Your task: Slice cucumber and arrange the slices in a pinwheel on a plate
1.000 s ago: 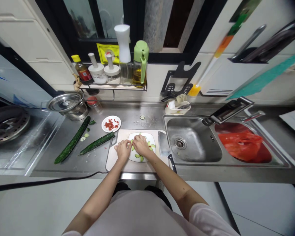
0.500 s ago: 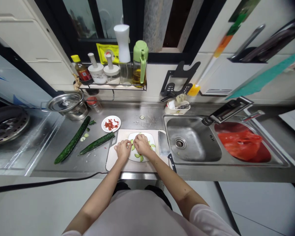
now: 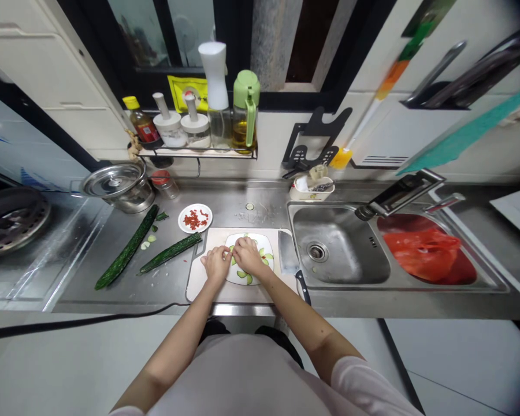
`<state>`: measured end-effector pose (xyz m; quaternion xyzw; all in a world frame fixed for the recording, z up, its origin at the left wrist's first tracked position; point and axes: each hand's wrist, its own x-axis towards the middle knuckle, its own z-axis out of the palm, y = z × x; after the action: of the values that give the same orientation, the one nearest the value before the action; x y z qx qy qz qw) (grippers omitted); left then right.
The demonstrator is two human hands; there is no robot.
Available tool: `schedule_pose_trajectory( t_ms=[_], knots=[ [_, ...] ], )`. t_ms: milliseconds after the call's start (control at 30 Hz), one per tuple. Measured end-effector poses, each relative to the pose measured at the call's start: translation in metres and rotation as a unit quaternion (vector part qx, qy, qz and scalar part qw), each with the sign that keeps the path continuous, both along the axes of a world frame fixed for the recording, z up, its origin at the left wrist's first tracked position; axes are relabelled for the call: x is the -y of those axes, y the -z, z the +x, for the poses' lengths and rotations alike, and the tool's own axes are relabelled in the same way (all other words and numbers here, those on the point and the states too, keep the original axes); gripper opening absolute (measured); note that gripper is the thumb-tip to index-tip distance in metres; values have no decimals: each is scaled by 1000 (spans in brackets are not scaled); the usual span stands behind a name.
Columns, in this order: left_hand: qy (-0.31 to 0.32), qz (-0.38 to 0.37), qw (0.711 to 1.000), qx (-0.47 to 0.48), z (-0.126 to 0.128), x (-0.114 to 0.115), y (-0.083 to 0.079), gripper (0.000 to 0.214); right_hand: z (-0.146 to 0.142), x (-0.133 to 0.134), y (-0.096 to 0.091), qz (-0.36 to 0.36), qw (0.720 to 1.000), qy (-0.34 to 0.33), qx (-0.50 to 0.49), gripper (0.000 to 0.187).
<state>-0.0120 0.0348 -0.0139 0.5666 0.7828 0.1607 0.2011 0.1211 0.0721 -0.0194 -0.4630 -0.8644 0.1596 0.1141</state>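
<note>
Both my hands rest over a white plate of green cucumber slices, which sits on a pale cutting board. My left hand is curled at the plate's left edge, fingertips pinched among the slices. My right hand lies over the plate's middle, fingers bent down onto the slices. What each fingertip grips is too small to make out. A cleaver lies on the board's right side.
Two cucumbers and some cut ends lie on the steel counter to the left, by a small dish of red chilli. A lidded pot stands far left. The sink and a red basin are on the right.
The hands have barely shifted over the plate; the view has drifted slightly.
</note>
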Motion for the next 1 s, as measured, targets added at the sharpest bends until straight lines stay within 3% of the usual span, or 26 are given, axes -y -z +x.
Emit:
schedule_pose_trajectory(
  t_ms=[200, 500, 767, 1000],
  knots=[
    [-7, -3, 1000, 16, -1, 0, -2, 16, 4, 2, -6, -13, 1000, 15, -19, 20],
    [-18, 22, 998, 50, -10, 5, -4, 17, 49, 14, -19, -13, 982, 166, -85, 19],
    [43, 18, 999, -8, -4, 2, -7, 20, 16, 8, -14, -45, 993, 101, -37, 17],
    [50, -10, 998, -43, -1, -1, -4, 21, -3, 2, -7, -46, 996, 79, -4, 21]
  ],
)
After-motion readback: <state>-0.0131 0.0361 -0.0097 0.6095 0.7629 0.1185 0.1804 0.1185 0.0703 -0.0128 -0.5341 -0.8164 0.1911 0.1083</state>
